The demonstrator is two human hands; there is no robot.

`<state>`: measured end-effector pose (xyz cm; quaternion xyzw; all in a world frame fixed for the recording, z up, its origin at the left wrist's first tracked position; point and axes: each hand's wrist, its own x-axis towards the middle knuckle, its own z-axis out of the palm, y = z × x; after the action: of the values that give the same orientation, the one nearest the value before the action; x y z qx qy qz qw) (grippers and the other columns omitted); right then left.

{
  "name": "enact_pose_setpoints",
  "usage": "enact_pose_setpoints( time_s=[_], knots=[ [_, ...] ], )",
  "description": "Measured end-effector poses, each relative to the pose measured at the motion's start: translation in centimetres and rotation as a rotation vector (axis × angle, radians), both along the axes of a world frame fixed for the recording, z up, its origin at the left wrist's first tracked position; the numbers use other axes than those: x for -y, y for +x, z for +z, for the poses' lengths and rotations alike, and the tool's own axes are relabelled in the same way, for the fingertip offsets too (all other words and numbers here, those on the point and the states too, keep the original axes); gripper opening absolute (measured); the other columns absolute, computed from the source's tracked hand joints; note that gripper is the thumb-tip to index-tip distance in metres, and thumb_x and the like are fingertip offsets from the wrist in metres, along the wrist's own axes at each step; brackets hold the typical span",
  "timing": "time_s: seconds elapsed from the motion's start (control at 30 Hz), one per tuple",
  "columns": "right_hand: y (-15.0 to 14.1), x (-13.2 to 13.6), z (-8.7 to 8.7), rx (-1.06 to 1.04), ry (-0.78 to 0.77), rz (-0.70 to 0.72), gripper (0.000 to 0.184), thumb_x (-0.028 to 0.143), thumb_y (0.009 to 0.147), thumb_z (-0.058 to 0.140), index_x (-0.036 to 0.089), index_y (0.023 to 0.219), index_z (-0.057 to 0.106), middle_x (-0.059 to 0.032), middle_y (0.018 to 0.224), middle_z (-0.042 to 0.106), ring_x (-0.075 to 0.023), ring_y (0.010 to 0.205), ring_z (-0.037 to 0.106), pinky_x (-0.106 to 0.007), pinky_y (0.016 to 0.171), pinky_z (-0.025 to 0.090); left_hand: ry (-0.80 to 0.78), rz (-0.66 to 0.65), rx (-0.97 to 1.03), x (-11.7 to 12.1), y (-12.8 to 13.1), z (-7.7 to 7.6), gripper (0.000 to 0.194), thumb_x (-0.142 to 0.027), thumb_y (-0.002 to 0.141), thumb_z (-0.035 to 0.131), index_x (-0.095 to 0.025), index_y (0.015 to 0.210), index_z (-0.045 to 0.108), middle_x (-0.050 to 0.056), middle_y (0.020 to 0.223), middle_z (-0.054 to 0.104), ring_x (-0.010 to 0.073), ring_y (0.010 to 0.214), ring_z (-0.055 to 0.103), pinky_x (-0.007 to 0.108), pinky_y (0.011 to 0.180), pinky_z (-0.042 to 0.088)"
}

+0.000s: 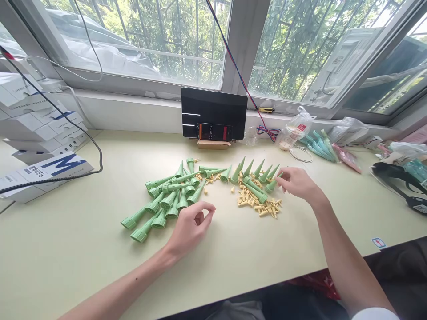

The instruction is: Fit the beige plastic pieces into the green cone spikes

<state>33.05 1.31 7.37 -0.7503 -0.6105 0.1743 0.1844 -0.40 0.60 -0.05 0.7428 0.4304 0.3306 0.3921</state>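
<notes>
A heap of long green plastic spikes (167,195) lies on the pale table (66,249), left of centre. Shorter green cones (255,175) stand in a row further right, with a scatter of small yellow plugs (258,202) in front of them. My left hand (191,224) hovers just right of the heap's near end, fingers loosely curled with thumb and forefinger almost touching; nothing shows between them. My right hand (298,183) reaches in from the right, and its fingers pinch the rightmost green cone (272,184).
A black tablet (214,112) with a phone (214,132) leaning on it stands at the back by the window. White boxes (36,129) are stacked at the left with a black cable (66,175) across them. Plastic bags (295,129) and teal parts (318,144) lie at the right.
</notes>
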Motion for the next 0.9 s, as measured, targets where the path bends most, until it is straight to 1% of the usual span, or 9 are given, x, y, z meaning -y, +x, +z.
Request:
enact_pose_setpoints(
  time_s=[0.23,0.37,0.47,0.53,0.57,0.63,0.73,0.83,0.9],
  knots=[
    [-0.2,-0.6,-0.8,0.067,0.054,-0.024,0.015,0.028,0.084,0.054,0.018,0.076,0.061,0.0006,0.061,0.068,-0.0140,0.052,0.064,-0.023,0.055,0.046,0.010,0.005,0.000,0.0,0.0,-0.1,0.016,-0.026,0.089,0.052,-0.018,0.089,0.066,-0.005,0.056,0.046,0.0086,0.049,0.035,0.022,0.049,0.030],
    [-0.3,-0.4,-0.5,0.095,0.068,-0.040,0.013,0.029,0.085,0.057,0.018,0.085,0.063,0.0000,0.063,0.069,-0.0150,0.054,0.064,-0.025,0.059,0.046,0.017,0.004,-0.005,0.0,0.0,-0.2,0.016,-0.025,0.089,0.052,-0.018,0.090,0.066,-0.005,0.055,0.045,0.0088,0.049,0.036,0.022,0.050,0.031],
    [-1.1,0.1,0.2,0.148,0.204,-0.097,0.017,0.030,0.086,0.059,0.017,0.096,0.063,-0.0008,0.065,0.068,-0.0171,0.058,0.064,-0.027,0.062,0.046,0.018,0.005,-0.004,0.0,0.0,-0.2,0.016,-0.025,0.089,0.052,-0.018,0.089,0.066,-0.006,0.054,0.044,0.0091,0.049,0.036,0.022,0.050,0.031],
    [-2.0,0.5,0.5,0.201,0.336,-0.116,0.016,0.030,0.088,0.059,0.017,0.095,0.063,-0.0014,0.064,0.067,-0.0177,0.059,0.063,-0.028,0.064,0.046,0.020,0.004,-0.003,0.0,0.0,-0.2,0.016,-0.025,0.089,0.052,-0.018,0.088,0.066,-0.006,0.054,0.044,0.0091,0.049,0.036,0.022,0.050,0.031],
    [-2.6,0.7,0.6,0.221,0.366,-0.089,0.014,0.030,0.089,0.058,0.018,0.092,0.064,-0.0017,0.064,0.066,-0.0175,0.060,0.062,-0.028,0.066,0.045,0.021,0.003,-0.004,0.0,0.0,-0.2,0.015,-0.025,0.089,0.052,-0.018,0.088,0.066,-0.006,0.054,0.044,0.0090,0.049,0.036,0.022,0.050,0.031],
    [-3.8,0.8,0.2,0.242,0.336,0.019,0.017,0.030,0.093,0.053,0.018,0.088,0.064,-0.0037,0.072,0.067,-0.0181,0.066,0.063,-0.028,0.068,0.046,0.022,0.005,-0.006,0.0,0.1,-0.1,0.015,-0.025,0.089,0.053,-0.018,0.088,0.066,-0.005,0.055,0.045,0.0089,0.049,0.035,0.022,0.050,0.031],
    [-5.6,0.8,-1.3,0.344,0.172,0.155,0.018,0.028,0.095,0.051,0.017,0.090,0.065,-0.0092,0.091,0.068,-0.0218,0.081,0.065,-0.031,0.072,0.047,0.021,0.010,-0.008,0.0,0.1,-0.1,0.015,-0.025,0.089,0.053,-0.018,0.088,0.066,-0.005,0.055,0.045,0.0088,0.049,0.035,0.022,0.050,0.030],
    [-6.7,0.8,-3.1,0.406,0.072,0.192,0.019,0.028,0.095,0.052,0.015,0.101,0.065,-0.0130,0.102,0.065,-0.0266,0.097,0.063,-0.034,0.079,0.049,0.026,0.007,-0.005,0.0,0.1,-0.1,0.016,-0.025,0.090,0.052,-0.018,0.088,0.066,-0.005,0.055,0.045,0.0089,0.049,0.035,0.022,0.050,0.030],
    [-7.0,1.0,-4.1,0.405,0.080,0.195,0.022,0.029,0.095,0.053,0.015,0.110,0.062,-0.0148,0.112,0.063,-0.0284,0.106,0.060,-0.036,0.084,0.050,0.032,0.003,-0.002,0.0,0.1,-0.2,0.017,-0.026,0.090,0.052,-0.018,0.088,0.066,-0.005,0.055,0.045,0.0089,0.049,0.035,0.022,0.050,0.030]
  ],
)
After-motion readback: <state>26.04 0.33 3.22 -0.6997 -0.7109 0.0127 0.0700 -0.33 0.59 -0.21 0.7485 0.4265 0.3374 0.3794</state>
